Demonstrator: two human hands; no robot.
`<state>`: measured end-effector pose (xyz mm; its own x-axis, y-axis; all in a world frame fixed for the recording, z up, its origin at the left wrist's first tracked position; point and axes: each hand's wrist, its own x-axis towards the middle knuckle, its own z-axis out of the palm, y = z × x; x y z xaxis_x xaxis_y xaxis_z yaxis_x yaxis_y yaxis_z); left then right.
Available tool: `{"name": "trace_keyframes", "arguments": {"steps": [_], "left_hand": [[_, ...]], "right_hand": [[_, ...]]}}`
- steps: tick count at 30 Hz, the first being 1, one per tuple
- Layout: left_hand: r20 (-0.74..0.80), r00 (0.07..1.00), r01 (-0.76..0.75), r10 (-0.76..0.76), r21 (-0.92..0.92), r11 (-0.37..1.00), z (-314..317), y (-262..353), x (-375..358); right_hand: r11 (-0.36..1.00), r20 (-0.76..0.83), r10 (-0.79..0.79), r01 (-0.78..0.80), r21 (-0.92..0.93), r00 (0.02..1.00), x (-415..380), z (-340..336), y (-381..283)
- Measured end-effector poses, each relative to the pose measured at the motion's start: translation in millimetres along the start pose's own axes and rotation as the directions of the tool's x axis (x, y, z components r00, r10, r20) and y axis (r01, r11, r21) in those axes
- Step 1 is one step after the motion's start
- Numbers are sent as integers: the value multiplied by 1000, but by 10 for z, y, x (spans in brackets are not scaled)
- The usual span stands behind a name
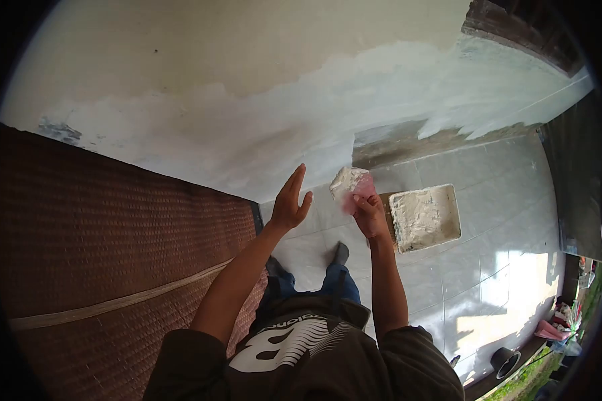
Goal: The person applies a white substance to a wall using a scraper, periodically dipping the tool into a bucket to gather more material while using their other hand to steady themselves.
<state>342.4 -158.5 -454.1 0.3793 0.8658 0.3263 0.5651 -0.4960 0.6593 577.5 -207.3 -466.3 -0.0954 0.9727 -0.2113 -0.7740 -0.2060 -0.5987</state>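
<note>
My right hand [370, 215] grips a pink flat spreader [363, 186] by its lower edge. White, lumpy plaster-like paste [346, 180] coats the spreader's upper part. Held up before the wall, my left hand [291, 202] has its fingers straight and its thumb apart, with nothing in it. Just right of my right hand, a rectangular tray [457, 214] smeared with the same white paste sits on the floor. Ahead is the wall [201, 120], whitish and patchy along its lower part, with a bare grey strip [394, 144] near the floor.
A brown woven panel [114, 220] with a pale strip stands close on my left. Grey tiles [461, 267] cover the floor, sunlit at the right. A dark round pot [505, 361] and a pink item [554, 329] lie near the floor's right edge. A dark wooden frame [522, 30] is at upper right.
</note>
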Motion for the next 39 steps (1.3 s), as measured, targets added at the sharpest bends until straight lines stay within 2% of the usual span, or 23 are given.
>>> {"name": "trace_keyframes", "arguments": {"steps": [1, 3, 7, 9, 11, 12, 13, 15, 17, 18, 19, 21, 22, 23, 24, 25, 26, 27, 29, 30, 32, 35, 39], "left_hand": [[-29, 999, -14, 14, 28, 1000, -141, -27, -5], [-89, 996, -24, 29, 58, 998, -395, -70, 9], [-224, 973, -32, 46, 65, 997, -959, -100, 22], [-267, 958, -76, 104, 113, 991, -1231, -142, 50], [-326, 929, -129, 174, 156, 979, -1470, -218, 113], [-340, 917, -151, 211, 195, 969, -1633, -236, 166], [-350, 903, -174, 249, 232, 957, -1817, -247, 231], [-354, 851, -259, 387, 359, 897, -2213, -278, 411], [-311, 817, -301, 485, 489, 819, -2627, -283, 585], [-282, 805, -312, 522, 548, 776, -2831, -291, 673], [-247, 792, -324, 558, 605, 727, -3022, -307, 754], [-162, 785, -351, 598, 680, 644, -3353, -370, 911], [-133, 766, -373, 629, 705, 603, -3472, -409, 985], [-118, 763, -392, 635, 697, 601, -3566, -466, 1042], [-36, 768, -417, 640, 729, 542, -3654, -520, 1098], [45, 769, -443, 638, 758, 480, -3723, -571, 1152], [118, 766, -486, 632, 750, 449, -3771, -604, 1199], [131, 759, -501, 638, 743, 443, -3804, -647, 1241], [254, 747, -549, 615, 757, 353, -3845, -720, 1328], [267, 737, -563, 621, 751, 345, -3853, -749, 1362], [330, 659, -574, 676, 802, 168, -3871, -802, 1376], [323, 638, -614, 699, 761, 208, -3858, -853, 1382], [328, 622, -622, 711, 759, 194, -3842, -844, 1382]], "right_hand": [[1000, 38, 2, -1, -27, 999, 14, 150, 1], [977, 63, -53, 65, -204, 997, 49, 412, 3], [918, 161, -153, 201, -341, 975, 105, 971, 88], [888, 189, -201, 260, -380, 961, 143, 1310, 138], [825, 176, -322, 367, -430, 930, 188, 1569, 191], [795, 230, -391, 453, -404, 891, 252, 1686, 228], [787, 235, -391, 456, -416, 890, 321, 1782, 257], [438, 321, -568, 608, -663, 758, 479, 1924, 304], [-36, 516, -683, 681, -731, 518, 650, 2126, 298], [-187, 587, -713, 703, -686, 384, 646, 2372, 273], [-274, 630, -680, 666, -693, 375, 736, 2396, 308], [-500, 721, -647, 577, -646, 247, 933, 2447, 388], [-498, 709, -660, 562, -660, 249, 1042, 2473, 425], [-541, 724, -661, 543, -642, 197, 1147, 2484, 471], [-584, 739, -658, 523, -621, 144, 1257, 2497, 505], [-581, 730, -668, 512, -633, 145, 1375, 2510, 528], [-600, 727, -680, 492, -630, 102, 1482, 2522, 555], [-620, 723, -689, 471, -627, 57, 1582, 2534, 582], [-629, 709, -704, 429, -648, 37, 1729, 2571, 642], [-637, 713, -700, 427, -642, 28, 1781, 2593, 667], [-642, 712, -702, 421, -641, 15, 1871, 2602, 728], [-682, 730, -683, 350, -642, 8, 2038, 2589, 761], [-709, 741, -671, 305, -636, -13, 2180, 2543, 820]]}}
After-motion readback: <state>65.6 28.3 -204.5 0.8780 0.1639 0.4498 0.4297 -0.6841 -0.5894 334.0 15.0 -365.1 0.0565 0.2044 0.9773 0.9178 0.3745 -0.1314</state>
